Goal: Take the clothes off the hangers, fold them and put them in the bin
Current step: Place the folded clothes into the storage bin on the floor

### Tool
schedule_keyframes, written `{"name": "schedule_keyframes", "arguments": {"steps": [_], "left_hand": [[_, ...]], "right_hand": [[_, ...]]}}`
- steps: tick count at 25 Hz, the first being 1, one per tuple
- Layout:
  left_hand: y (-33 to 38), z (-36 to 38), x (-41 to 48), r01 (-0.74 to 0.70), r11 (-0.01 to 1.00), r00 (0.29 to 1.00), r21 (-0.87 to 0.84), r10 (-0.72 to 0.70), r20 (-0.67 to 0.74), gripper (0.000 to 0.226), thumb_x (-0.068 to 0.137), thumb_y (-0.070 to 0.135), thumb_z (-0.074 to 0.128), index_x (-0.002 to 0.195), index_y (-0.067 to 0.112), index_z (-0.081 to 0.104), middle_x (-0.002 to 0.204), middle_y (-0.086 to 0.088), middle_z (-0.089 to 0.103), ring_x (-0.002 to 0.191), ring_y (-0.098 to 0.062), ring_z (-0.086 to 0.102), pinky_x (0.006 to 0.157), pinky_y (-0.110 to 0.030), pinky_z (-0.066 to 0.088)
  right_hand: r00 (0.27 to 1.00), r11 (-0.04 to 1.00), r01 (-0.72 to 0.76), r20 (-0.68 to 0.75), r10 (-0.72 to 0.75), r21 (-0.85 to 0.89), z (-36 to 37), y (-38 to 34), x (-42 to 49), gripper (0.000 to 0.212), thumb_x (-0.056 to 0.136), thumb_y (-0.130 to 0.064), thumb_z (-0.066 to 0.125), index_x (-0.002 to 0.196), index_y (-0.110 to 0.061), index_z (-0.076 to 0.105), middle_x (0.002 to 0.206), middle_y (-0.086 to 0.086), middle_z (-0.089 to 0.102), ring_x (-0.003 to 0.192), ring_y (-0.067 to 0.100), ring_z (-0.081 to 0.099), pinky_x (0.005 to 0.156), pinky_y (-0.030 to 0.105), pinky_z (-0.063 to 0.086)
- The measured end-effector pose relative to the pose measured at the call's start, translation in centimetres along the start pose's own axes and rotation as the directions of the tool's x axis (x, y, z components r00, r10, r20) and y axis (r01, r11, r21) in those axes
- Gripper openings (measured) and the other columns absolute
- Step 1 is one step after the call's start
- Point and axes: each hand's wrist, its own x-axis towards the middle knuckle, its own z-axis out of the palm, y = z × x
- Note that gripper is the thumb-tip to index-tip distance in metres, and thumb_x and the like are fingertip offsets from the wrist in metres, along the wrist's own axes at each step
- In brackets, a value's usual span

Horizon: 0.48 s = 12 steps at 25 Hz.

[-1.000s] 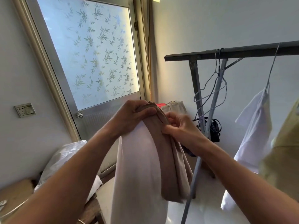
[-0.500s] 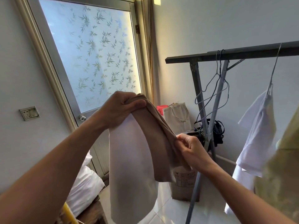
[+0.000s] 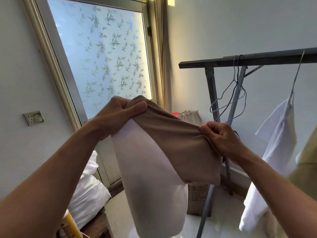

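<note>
I hold a tan garment point(image 3: 178, 145) up in front of me, stretched between both hands. My left hand point(image 3: 120, 112) grips its upper left corner, fingers curled over the fabric. My right hand point(image 3: 221, 136) pinches the opposite end, lower and to the right. A pale white part of the cloth point(image 3: 151, 177) hangs down below the tan part. On the dark clothes rack point(image 3: 248, 60) hang two bare wire hangers point(image 3: 235, 93) and a white garment point(image 3: 274, 148) on its own hanger. A yellowish garment point(image 3: 307, 158) shows at the right edge. No bin is in view.
A frosted glass door point(image 3: 103, 54) with a leaf pattern fills the wall ahead. A cardboard box point(image 3: 197, 198) and a cloth bag point(image 3: 190, 115) stand by the rack's leg. White sacks point(image 3: 87, 193) lie on a wooden stool at the lower left. A wall socket point(image 3: 34, 117) is at the left.
My hands have moved apart. The right hand slid down and to the right along the tan fabric, pulling it taut, while the left hand kept its grip on the top.
</note>
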Motion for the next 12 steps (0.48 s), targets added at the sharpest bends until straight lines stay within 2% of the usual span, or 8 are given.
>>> {"name": "schedule_keyframes", "arguments": {"steps": [3, 4, 6, 7, 8, 9, 10, 12], "left_hand": [[0.6, 0.7, 0.1, -0.010, 0.996, 0.998, -0.087, 0.014, 0.054, 0.063, 0.073, 0.058, 0.071, 0.066, -0.004, 0.062, 0.058, -0.003, 0.060, 0.051, -0.008, 0.052, 0.049, -0.020, 0.042], [1.0, 0.9, 0.1, -0.020, 0.995, 0.997, -0.094, 0.027, 0.073, 0.070, 0.074, 0.060, 0.072, 0.071, -0.009, 0.061, 0.062, -0.007, 0.061, 0.055, -0.011, 0.054, 0.051, -0.023, 0.043], [1.6, 1.4, 0.2, -0.048, 0.995, 0.993, -0.087, 0.056, 0.100, 0.070, 0.074, 0.058, 0.070, 0.076, -0.011, 0.063, 0.067, -0.011, 0.062, 0.061, -0.016, 0.055, 0.056, -0.027, 0.044], [1.9, 1.7, 0.2, -0.056, 0.996, 0.992, -0.071, 0.064, 0.107, 0.069, 0.072, 0.057, 0.066, 0.077, -0.011, 0.063, 0.068, -0.012, 0.061, 0.062, -0.017, 0.054, 0.058, -0.028, 0.044], [2.2, 1.9, 0.2, -0.061, 0.997, 0.991, -0.051, 0.066, 0.112, 0.070, 0.071, 0.056, 0.063, 0.079, -0.013, 0.063, 0.069, -0.013, 0.060, 0.064, -0.019, 0.052, 0.060, -0.030, 0.043], [2.4, 2.2, 0.2, -0.067, 0.997, 0.990, -0.034, 0.071, 0.125, 0.072, 0.071, 0.056, 0.061, 0.081, -0.015, 0.063, 0.070, -0.014, 0.059, 0.065, -0.020, 0.051, 0.061, -0.031, 0.042], [2.5, 2.3, 0.2, -0.069, 0.997, 0.988, -0.021, 0.071, 0.139, 0.070, 0.072, 0.055, 0.061, 0.081, -0.014, 0.063, 0.071, -0.014, 0.059, 0.065, -0.020, 0.050, 0.060, -0.031, 0.042], [2.6, 2.5, 0.3, -0.059, 0.998, 0.986, -0.012, 0.061, 0.154, 0.058, 0.074, 0.053, 0.061, 0.074, -0.004, 0.068, 0.068, -0.011, 0.059, 0.062, -0.017, 0.051, 0.057, -0.027, 0.043]], "right_hand": [[0.991, 0.997, -0.076, 0.113, 0.076, -0.003, 0.8, 0.3, 0.9, 0.023, 0.097, -0.012, 0.054, 0.076, -0.008, 0.064, 0.054, -0.014, 0.058, 0.049, -0.005, 0.050, 0.049, 0.011, 0.039], [0.985, 0.995, -0.100, 0.138, 0.102, -0.022, 1.5, 0.4, 1.1, 0.018, 0.096, -0.012, 0.056, 0.081, -0.010, 0.065, 0.061, -0.013, 0.062, 0.052, -0.004, 0.054, 0.050, 0.012, 0.041], [0.990, 0.990, -0.082, 0.101, 0.094, -0.118, 2.9, 0.6, 1.3, 0.006, 0.093, -0.015, 0.061, 0.095, -0.017, 0.066, 0.089, -0.005, 0.067, 0.077, 0.002, 0.062, 0.063, 0.019, 0.048], [0.997, 0.990, -0.045, 0.064, 0.054, -0.135, 3.7, 0.2, 1.0, 0.008, 0.094, -0.015, 0.060, 0.100, -0.020, 0.064, 0.098, -0.003, 0.066, 0.085, 0.005, 0.063, 0.069, 0.021, 0.050], [0.999, 0.996, -0.003, 0.040, 0.006, -0.084, 4.6, -0.3, 0.4, 0.009, 0.097, -0.016, 0.056, 0.099, -0.019, 0.064, 0.098, -0.002, 0.067, 0.086, 0.007, 0.064, 0.070, 0.020, 0.051], [0.999, 0.999, 0.017, 0.040, -0.018, 0.032, 5.6, -0.9, -0.3, 0.018, 0.100, -0.022, 0.049, 0.096, -0.015, 0.065, 0.093, -0.001, 0.069, 0.080, 0.008, 0.066, 0.067, 0.018, 0.052], [0.997, 0.989, 0.006, 0.077, -0.017, 0.146, 6.5, -1.6, -1.1, 0.036, 0.101, -0.034, 0.042, 0.090, -0.009, 0.065, 0.084, -0.001, 0.069, 0.072, 0.011, 0.066, 0.063, 0.017, 0.050], [0.981, 0.958, -0.071, 0.194, 0.016, 0.278, 7.8, -2.4, -2.8, 0.069, 0.088, -0.067, 0.045, 0.079, 0.000, 0.060, 0.066, -0.002, 0.059, 0.057, 0.014, 0.055, 0.057, 0.024, 0.045]]}}
